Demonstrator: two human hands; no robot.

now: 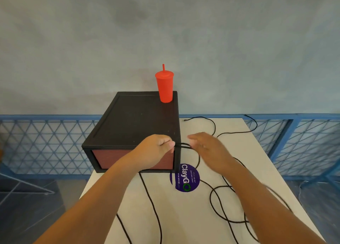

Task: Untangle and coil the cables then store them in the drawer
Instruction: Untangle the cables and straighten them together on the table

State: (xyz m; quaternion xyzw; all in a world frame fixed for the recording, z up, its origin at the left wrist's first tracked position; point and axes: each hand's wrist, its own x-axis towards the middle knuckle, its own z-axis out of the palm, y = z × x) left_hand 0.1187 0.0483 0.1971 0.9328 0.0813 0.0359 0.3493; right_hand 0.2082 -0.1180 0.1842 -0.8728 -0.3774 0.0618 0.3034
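A black cable (219, 205) lies in loose loops over the white table (184, 216), trailing off the far right edge and the near edge. My left hand (158, 148) grips strands of this cable in a fist, just in front of the black drawer box (136, 120). The strands run right from the fist toward my right hand (206, 144). That hand hovers with fingers straight, blurred, and touches the strands at its thumb side. The drawer's reddish front (103, 157) is closed and partly hidden behind my left forearm.
A red cup with a straw (164, 86) stands on the box's far right corner. A purple round sticker (186, 178) lies on the table below the box. A blue mesh railing (46, 142) runs behind the table, with a grey wall beyond.
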